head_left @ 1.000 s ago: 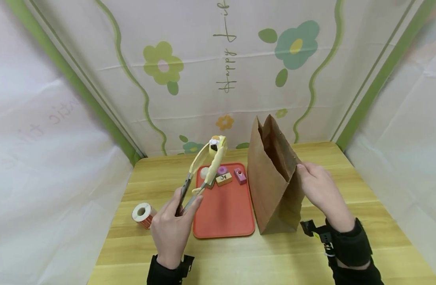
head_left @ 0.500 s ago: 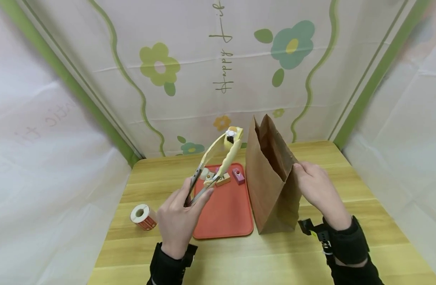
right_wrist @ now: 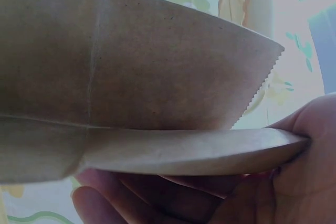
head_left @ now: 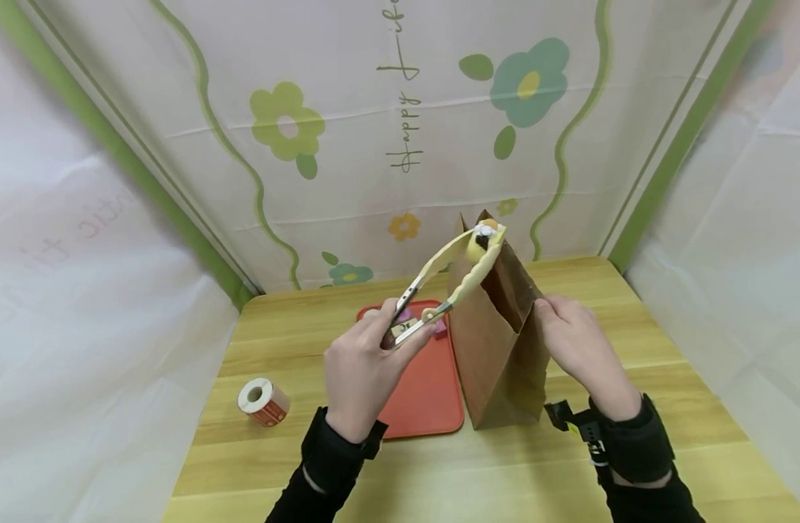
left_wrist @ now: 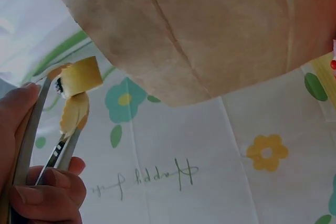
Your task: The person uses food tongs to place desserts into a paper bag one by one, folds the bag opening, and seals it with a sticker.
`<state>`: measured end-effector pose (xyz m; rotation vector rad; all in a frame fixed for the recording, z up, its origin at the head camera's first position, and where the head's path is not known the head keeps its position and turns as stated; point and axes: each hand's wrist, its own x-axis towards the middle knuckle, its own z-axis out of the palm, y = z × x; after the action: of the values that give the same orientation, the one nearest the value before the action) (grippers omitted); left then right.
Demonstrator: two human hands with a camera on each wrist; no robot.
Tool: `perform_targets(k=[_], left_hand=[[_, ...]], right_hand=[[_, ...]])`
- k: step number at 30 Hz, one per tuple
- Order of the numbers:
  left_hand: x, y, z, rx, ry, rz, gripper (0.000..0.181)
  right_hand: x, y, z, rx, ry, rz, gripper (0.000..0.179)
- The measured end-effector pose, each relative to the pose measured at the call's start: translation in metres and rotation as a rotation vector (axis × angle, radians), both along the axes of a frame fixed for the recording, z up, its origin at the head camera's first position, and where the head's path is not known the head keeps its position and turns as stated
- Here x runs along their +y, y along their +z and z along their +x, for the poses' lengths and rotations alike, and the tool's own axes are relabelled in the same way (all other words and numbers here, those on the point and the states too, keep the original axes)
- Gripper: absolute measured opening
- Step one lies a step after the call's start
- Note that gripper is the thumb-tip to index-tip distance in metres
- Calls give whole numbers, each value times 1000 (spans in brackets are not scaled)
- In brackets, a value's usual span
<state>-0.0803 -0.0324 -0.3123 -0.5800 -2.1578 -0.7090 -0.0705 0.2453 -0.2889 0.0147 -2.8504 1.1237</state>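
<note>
My left hand grips a pair of tongs with cream scalloped tips. Between those tips sits a small yellow cake with white, dark and orange topping; in the head view it is in front of the upper opening of a brown paper bag. The bag stands upright with its mouth spread. My right hand pinches the bag's near right rim, thumb on one side of the paper and fingers on the other in the right wrist view. The bag's inside is mostly hidden.
A red tray lies left of the bag, with several small toy-like cakes at its far end, partly covered by the left hand and tongs. A label roll stands on the wooden table at left. A flowered cloth hangs behind.
My left hand has carried the tongs and yellow cake rightward and up, from over the tray to the bag's opening. My right hand keeps its pinch on the bag's rim.
</note>
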Motion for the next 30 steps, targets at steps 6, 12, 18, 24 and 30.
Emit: perform_targets(k=[6, 12, 18, 24, 30], left_hand=[[7, 8, -3, -37, 45, -93, 51], [6, 10, -3, -74, 79, -165, 53], [5, 15, -2, -83, 86, -208, 51], [1, 24, -4, -85, 92, -257, 52], [1, 34, -9, -94, 50, -300, 49]], right_hand=[[-1, 0, -1, -10, -5, 5, 43], [-2, 0, -2, -2, -1, 13, 42], [1, 0, -1, -5, 11, 28, 46], [8, 5, -10, -18, 58, 49, 42], [17, 17, -21, -67, 128, 121, 37]])
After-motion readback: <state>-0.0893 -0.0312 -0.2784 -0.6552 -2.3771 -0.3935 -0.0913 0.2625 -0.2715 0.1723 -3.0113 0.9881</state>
